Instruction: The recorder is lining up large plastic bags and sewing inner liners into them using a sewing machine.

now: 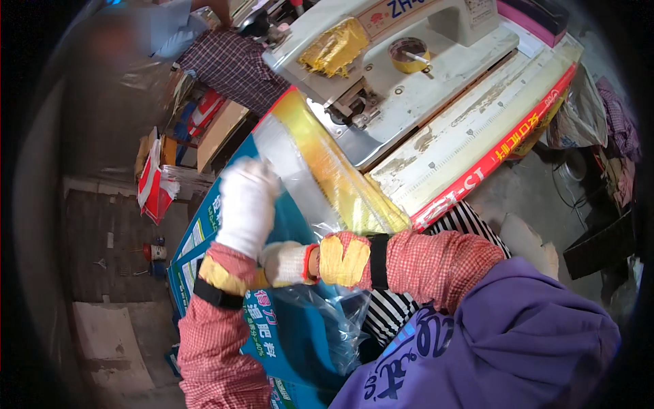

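Note:
A large teal printed sack (300, 320) with a clear plastic liner (340, 327) spreads across the work place, its yellow and clear end beside the sewing machine (402, 75). My left hand (248, 201), in a white knitted glove, is over the sack's upper part; motion smears its fingers. Close by its wrist is my right hand (286, 264), also gloved in white, low against the sack. Its fingers are hidden behind my left wrist, so what it grips does not show. The machine's needle area (354, 105) lies beyond both hands.
A tape roll (410, 54) rests on the machine bed, and yellow tape (334, 48) wraps part of its head. Red-edged sheeting (463, 187) lines the table's near side. Another person's checked clothing (231, 65) is at the upper left. A dark box (603, 242) stands right.

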Demonstrator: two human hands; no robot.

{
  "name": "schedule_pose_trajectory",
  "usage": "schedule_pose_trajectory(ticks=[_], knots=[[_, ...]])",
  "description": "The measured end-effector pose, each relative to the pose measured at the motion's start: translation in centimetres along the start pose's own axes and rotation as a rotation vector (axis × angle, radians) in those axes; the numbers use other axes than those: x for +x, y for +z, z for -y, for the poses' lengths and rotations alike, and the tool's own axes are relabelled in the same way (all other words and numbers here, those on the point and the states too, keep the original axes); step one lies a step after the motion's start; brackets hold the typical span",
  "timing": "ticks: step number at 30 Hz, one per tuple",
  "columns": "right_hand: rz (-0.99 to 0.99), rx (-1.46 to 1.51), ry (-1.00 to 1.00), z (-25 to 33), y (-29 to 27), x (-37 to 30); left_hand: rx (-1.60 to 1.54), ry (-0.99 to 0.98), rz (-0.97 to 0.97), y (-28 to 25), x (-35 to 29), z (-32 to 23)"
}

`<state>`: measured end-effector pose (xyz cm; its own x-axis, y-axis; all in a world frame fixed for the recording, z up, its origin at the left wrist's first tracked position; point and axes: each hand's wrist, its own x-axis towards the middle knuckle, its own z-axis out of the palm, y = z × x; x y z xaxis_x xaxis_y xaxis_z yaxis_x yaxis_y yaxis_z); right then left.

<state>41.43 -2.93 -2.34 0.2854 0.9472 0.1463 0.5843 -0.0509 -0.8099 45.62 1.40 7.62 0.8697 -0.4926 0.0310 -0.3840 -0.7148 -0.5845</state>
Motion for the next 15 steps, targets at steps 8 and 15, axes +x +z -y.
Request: schedule_pose_trajectory(ticks=[8, 15], knots=[[0.088, 0.334, 0.168, 0.0, -2.4, -2.8, 0.040, -0.350, 0.225, -1.8, -2.5, 2.3], [0.128, 0.529, 0.399, 1.3, -1.5, -1.8, 0.666, -0.362, 0.176, -2.3, 0.6, 9.0]])
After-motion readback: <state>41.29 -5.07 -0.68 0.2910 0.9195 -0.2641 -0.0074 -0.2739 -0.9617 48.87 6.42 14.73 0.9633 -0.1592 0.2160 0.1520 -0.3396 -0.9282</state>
